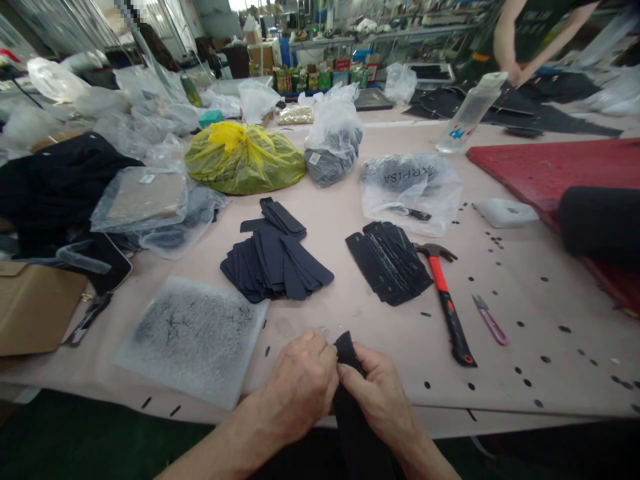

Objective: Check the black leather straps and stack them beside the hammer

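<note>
Both my hands meet at the near table edge, pinching one dark strip (347,353) that stands up between them and hangs down past the edge. My left hand (300,383) is closed on its left side, my right hand (379,393) closed on its right side. Beyond them lie a fanned pile of dark blue strips (273,263) and a second stack of black strips (389,261). A scuffed translucent cutting pad (193,337) lies just left of my left hand.
A red-handled hammer (447,303) and small pink snips (491,320) lie right of the stacks. Punched black dots scatter over the table. A red board (540,170) with a black roll (600,223), plastic bags, a yellow bag (243,157) and a bottle (470,110) stand farther back. Another person works at the far right.
</note>
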### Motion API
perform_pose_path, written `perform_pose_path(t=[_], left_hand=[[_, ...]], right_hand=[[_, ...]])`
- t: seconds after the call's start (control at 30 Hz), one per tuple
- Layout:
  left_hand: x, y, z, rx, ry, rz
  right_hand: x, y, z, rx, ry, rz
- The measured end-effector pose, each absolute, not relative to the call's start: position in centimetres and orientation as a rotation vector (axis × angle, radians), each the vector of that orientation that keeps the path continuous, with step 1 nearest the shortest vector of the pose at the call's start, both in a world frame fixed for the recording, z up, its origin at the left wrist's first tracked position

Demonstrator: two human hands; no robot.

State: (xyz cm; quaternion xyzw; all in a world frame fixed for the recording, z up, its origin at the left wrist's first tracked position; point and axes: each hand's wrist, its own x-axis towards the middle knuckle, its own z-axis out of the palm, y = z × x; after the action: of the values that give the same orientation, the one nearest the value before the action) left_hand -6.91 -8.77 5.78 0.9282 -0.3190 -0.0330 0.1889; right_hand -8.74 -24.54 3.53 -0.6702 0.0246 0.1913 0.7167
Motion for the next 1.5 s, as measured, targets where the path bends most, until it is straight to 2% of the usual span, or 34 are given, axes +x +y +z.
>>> perform_pose_path(t=[0.2,0.37,0.47,0.63,0.77,0.93,1.13,1.27,1.37,1.5], left_hand=[[-7.0,-9.1,3.6,2.475,-0.717,0.107],[-4.6,-6.7,3.4,2.090,0.081,-0.031],[-3.9,-4.4,3.2,1.771,0.364,-0.055],[-6.6,-2.9,2.3,1.584,0.333,-0.077],[-9.2,-4.2,1.7,1.442,0.450,-0.369],[-10.8,-7.0,1.3,1.416,0.406,-0.587],[-10.3,-7.4,1.6,1.540,0.314,-0.532],[-9.2,-6.0,3.2,1.676,0.087,-0.628],[-8.4,-5.9,4.2,1.717,-0.052,-0.702],[-7.5,-6.6,4.1,1.633,-0.098,-0.761]], right_hand=[[-8.7,-24.4,2.8,-1.405,0.111,0.470],[-9.1,-25.3,2.7,-1.213,0.319,0.592],[-8.8,-25.8,2.7,-1.142,0.475,0.498],[-7.2,-25.4,1.7,-1.016,0.583,0.133],[-6.3,-24.9,1.0,-1.017,0.607,-0.164],[-6.8,-24.0,1.1,-1.010,0.670,-0.237],[-7.4,-26.3,-0.2,-1.045,0.689,-0.225],[-6.4,-31.3,0.8,-1.458,0.598,-0.465],[-5.9,-32.5,3.4,-1.897,0.180,-0.050],[-6.3,-29.5,5.8,-1.895,-0.265,0.651]])
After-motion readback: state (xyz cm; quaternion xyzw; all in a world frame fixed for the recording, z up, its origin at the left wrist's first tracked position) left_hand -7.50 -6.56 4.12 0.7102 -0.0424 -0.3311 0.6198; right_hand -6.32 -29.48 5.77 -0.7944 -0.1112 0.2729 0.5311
